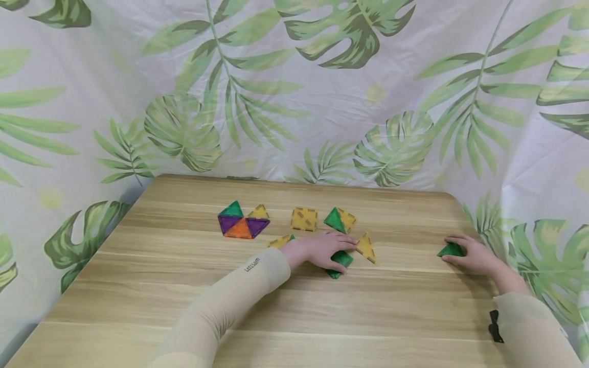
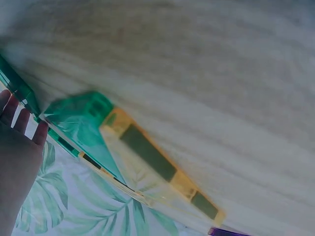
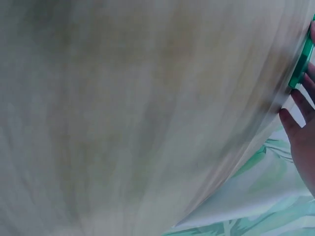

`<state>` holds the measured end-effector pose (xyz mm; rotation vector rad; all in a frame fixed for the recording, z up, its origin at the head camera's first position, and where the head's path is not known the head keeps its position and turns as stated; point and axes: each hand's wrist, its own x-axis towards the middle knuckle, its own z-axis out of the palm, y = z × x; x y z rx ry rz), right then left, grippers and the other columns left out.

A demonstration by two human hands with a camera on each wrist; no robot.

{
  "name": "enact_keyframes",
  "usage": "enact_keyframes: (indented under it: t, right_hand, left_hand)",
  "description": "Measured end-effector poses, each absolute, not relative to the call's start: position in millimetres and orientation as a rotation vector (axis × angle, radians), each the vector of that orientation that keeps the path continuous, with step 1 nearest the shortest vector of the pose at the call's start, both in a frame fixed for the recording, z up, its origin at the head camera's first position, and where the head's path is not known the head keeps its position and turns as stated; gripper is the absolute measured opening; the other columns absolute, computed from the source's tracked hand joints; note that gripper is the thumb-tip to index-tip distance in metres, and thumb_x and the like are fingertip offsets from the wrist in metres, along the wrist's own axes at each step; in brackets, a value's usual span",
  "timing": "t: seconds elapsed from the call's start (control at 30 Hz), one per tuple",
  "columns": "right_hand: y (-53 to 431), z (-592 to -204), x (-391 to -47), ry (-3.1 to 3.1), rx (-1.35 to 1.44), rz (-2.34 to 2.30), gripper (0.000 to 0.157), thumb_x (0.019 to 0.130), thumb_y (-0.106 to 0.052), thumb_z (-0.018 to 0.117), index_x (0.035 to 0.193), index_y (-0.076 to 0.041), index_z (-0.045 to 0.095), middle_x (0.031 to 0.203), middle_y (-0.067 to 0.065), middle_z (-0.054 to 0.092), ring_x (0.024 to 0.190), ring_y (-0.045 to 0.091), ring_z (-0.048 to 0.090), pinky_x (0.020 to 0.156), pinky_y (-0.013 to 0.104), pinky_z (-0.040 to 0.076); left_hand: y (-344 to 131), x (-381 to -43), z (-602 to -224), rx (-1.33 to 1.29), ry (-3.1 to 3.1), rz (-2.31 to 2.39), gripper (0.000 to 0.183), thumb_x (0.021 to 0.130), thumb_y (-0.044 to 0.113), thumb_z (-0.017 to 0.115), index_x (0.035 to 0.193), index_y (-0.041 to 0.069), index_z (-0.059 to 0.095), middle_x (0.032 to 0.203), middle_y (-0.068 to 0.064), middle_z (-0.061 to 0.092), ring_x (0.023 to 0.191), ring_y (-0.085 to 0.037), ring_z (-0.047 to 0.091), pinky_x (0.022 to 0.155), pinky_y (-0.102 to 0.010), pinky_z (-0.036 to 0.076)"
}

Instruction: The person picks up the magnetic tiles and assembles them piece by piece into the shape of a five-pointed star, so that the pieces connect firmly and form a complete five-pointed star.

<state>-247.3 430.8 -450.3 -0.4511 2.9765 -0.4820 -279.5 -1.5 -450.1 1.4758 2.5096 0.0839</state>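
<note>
In the head view, my left hand (image 1: 323, 249) is on the table, thumb and fingers around a green magnetic tile (image 1: 343, 258). Part of that tile is hidden under the hand. The left wrist view has my fingertips against a green tile (image 2: 18, 87). Farther right, my right hand (image 1: 476, 256) pinches a green triangular tile (image 1: 451, 249) between thumb and fingers, low over the tabletop. Just right of the left fingertips lies a yellow triangular tile (image 1: 366, 248). A yellow tile (image 1: 278, 242) with a green one against it sits behind my left wrist.
A fan of green, purple, orange and yellow triangles (image 1: 238, 228) lies at the left. Toward the back are a yellow square tile (image 1: 304, 219) and a green triangle (image 1: 335, 220) joined to a yellow one. A leaf-print cloth (image 1: 331, 102) hangs behind the wooden table (image 1: 368, 317).
</note>
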Motion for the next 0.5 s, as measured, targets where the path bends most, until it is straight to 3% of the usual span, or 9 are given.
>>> enact_keyframes:
  t: [0.5]
  right_hand:
    - [400,-453,-259,2.979,-0.62,-0.552,0.067,0.08,-0.038,0.074,0.131,0.0,0.053,0.136,0.03,0.043,0.12,0.055,0.039,0.092,0.065,0.035]
  left_hand:
    - [-3,-287,-453,1.423,2.477,0.142,0.063,0.093,0.042,0.056,0.148,0.023,0.033,0.154,0.003,0.027,0.142,-0.018,0.022,0.115,-0.045,0.018]
